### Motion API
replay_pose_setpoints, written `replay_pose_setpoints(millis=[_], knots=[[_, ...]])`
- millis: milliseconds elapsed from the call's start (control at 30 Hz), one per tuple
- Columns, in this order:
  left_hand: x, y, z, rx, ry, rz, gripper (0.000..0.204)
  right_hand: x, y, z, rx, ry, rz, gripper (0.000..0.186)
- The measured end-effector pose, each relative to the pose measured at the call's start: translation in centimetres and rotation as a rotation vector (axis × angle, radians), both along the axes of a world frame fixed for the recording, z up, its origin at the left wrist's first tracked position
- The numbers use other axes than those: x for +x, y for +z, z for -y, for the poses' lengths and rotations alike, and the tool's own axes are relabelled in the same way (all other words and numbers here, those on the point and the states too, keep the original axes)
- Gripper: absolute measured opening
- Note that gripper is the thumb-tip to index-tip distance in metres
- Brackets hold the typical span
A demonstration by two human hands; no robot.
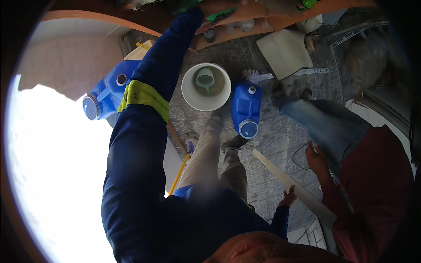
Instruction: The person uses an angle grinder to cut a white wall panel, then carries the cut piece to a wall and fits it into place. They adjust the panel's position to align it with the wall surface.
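My left arm, in a navy sleeve with a yellow-green band, stretches up to an orange-brown shelf [245, 33]. My left hand [215, 6] is mostly cut off and dark at the upper edge, near a green item [219, 15]; its fingers do not show clearly. Low on the right, my right hand [288, 196] grips the edge of a long, flat, pale strip [291, 183], held slanting over the floor. Ahead of my feet stands a white bucket [187, 93] with cloudy liquid and a pale green cup [205, 79] inside. A blue jerrycan [244, 103] stands just right of it.
Another blue jerrycan [105, 94] stands left, beside bright glare. At right is a co-worker in a dark red sleeve [372, 184] and jeans, one hand [316, 160] near my strip. A beige sheet [285, 52] and a white-grey bar [311, 71] lie on the patterned floor [272, 140].
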State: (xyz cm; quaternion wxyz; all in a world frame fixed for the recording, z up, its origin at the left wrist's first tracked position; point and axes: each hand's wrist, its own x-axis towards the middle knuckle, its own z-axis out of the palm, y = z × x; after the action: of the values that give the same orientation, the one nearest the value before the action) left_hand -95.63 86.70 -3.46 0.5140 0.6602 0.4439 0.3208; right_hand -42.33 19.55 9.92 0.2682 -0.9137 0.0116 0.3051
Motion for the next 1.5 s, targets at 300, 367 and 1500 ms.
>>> replay_pose_setpoints(millis=[300,367,1500], knots=[[-4.7,3.9,1.0,-0.298,0.75,0.818,0.039,-0.8,0.0,0.0,0.057,-0.021,0.008,0.052],[-5.4,3.1,0.7,-0.267,0.784,0.761,0.04,-0.7,-0.1,0.1,0.064,-0.037,0.017,0.051],[-6.3,3.8,10.8,0.346,0.728,-0.648,0.104,-0.5,-0.8,-0.9,0.053,-0.061,0.01,0.046]])
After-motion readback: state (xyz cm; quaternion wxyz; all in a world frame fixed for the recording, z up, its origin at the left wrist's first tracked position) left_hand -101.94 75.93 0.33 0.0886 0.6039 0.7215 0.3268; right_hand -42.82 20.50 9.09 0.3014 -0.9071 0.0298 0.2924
